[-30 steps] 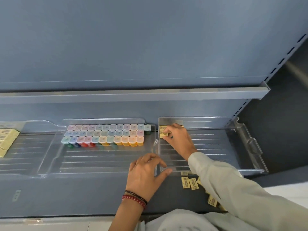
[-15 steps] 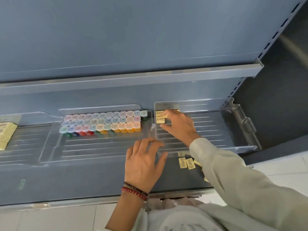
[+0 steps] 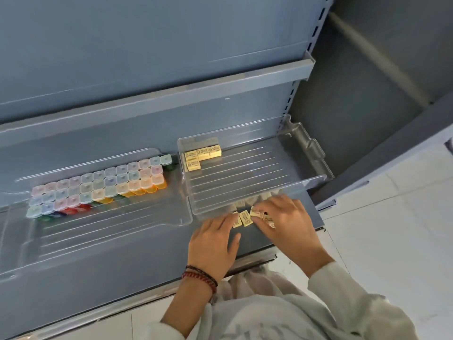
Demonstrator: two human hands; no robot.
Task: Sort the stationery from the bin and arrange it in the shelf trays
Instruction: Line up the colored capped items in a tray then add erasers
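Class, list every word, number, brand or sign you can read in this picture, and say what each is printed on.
No text here is clear enough to quote.
Yellow erasers in the right tray: dark printed labels, too small and blurred to read.
Loose erasers on the shelf edge: same kind of print, unreadable.
Coloured boxes in the left tray: no lettering can be made out.

Shop interior. You face a blue-grey metal display unit whose slotted upright (image 3: 289, 96) carries an upper shelf (image 3: 171, 94) and a lower shelf (image 3: 98, 278). On the lower shelf, a left clear tray (image 3: 110, 231) and a right clear tray (image 3: 257, 177) sit side by side, stocked along their back edges with rows of small coloured boxes (image 3: 98, 187) and yellow erasers (image 3: 203, 154). Pale floor tiles (image 3: 392, 241) lie below.
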